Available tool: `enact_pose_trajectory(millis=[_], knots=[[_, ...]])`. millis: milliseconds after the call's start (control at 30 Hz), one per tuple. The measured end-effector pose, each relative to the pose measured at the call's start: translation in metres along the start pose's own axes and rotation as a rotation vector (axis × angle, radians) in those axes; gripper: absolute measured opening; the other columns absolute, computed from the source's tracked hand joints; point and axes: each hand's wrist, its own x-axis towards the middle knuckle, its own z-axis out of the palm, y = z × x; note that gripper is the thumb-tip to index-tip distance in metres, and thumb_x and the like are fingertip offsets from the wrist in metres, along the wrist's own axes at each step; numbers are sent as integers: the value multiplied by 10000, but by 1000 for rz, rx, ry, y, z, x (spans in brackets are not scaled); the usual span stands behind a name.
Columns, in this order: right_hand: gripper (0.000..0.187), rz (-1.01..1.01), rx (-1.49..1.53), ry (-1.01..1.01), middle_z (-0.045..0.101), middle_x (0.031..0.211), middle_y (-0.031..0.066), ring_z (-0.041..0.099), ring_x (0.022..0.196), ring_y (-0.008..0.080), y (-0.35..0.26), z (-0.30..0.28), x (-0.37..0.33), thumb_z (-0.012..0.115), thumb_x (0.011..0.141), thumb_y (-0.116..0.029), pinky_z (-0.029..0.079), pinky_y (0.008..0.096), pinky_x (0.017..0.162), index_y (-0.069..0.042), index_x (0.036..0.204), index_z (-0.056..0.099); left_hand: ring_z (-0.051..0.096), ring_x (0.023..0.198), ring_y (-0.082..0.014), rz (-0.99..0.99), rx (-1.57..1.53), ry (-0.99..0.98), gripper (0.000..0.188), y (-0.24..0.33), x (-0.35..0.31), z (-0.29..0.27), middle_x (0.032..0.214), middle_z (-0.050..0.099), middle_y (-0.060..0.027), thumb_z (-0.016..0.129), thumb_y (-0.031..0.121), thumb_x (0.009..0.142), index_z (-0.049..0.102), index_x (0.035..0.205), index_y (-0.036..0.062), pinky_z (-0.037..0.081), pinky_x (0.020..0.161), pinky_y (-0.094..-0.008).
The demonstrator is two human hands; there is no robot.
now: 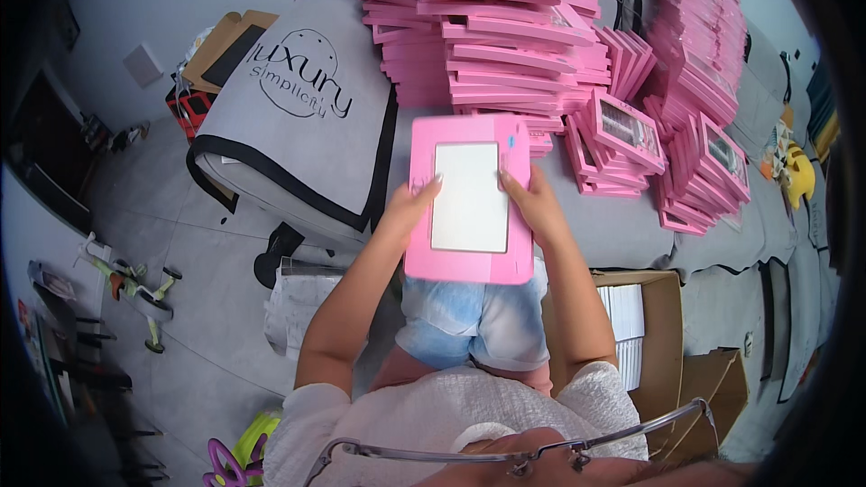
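Observation:
Between my two hands is a flat pink box [424, 243] with a large white panel [470, 198] in its middle and a small blue mark near the top right. My left hand [410, 209] grips its left edge, thumb on the front face. On the opposite edge, my right hand [534, 203] holds it the same way. Both sets of fingers curl behind the box, where they are mostly hidden. The box is raised above my lap, its front face toward me. Beyond it, tall stacks of similar pink boxes [505, 63] stand on the grey sofa [613, 230].
More pink boxes [695, 27] are piled at the right, several with clear windows. A cardboard carton [663, 334] holding white stacks sits by my right side. A child's scooter or bike [135, 289] stands on the floor at left. A yellow plush toy [797, 176] lies far right.

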Motion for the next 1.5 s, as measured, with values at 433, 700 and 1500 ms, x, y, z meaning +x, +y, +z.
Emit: enact_pose_trajectory(millis=[433,700,1500], knots=[[361,264,355,9,600,1169,97,542,1067,162,130,1,-66,367,1017,-202,407,268,948,11,1275,502,605,927,-161,4,88,135,371,-96,-12,-55,1053,631,-75,571,252,941,540,1194,-17,493,799,-311],[319,28,134,133,614,1083,76,543,994,130,159,3,-69,400,1011,-201,422,248,896,21,1181,553,617,906,-168,-42,-15,147,396,-97,-20,-53,1034,635,-93,590,286,929,545,1187,-11,500,791,-305],[728,247,393,4,492,1299,118,495,1169,231,94,-20,-110,600,907,-269,400,337,991,-3,1447,191,588,1019,-151,350,-121,51,380,-84,-85,-19,1182,595,-82,544,36,921,475,1291,-19,462,902,-287]])
